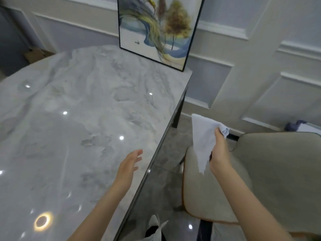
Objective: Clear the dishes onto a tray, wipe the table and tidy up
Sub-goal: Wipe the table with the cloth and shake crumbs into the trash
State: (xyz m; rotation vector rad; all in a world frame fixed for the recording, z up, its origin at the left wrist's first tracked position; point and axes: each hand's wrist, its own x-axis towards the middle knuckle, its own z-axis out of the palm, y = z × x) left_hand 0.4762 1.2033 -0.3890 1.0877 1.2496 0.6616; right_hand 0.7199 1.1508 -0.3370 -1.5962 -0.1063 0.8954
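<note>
Your right hand (219, 153) is off the table, out past its right edge and above the seat of a beige chair (271, 171). Its fingers are curled round a white cloth (205, 141), which it grips near one bunched corner; the rest of the cloth hangs down in a loose fold, its lower tip ragged and blurred. The fingers themselves are mostly hidden behind the cloth.

Your left hand (128, 164) is over the marble table (73, 127) near the right edge, fingers straight and slightly spread, holding nothing. You cannot tell whether it touches the top or floats just above it.

At the far right corner of the table a framed painting (159, 28) stands leaning toward the panelled wall, its top cut off by the picture edge. The glossy top carries bright spots of reflected light. At the bottom edge, something white and black on the floor is cut off and too blurred to name.
</note>
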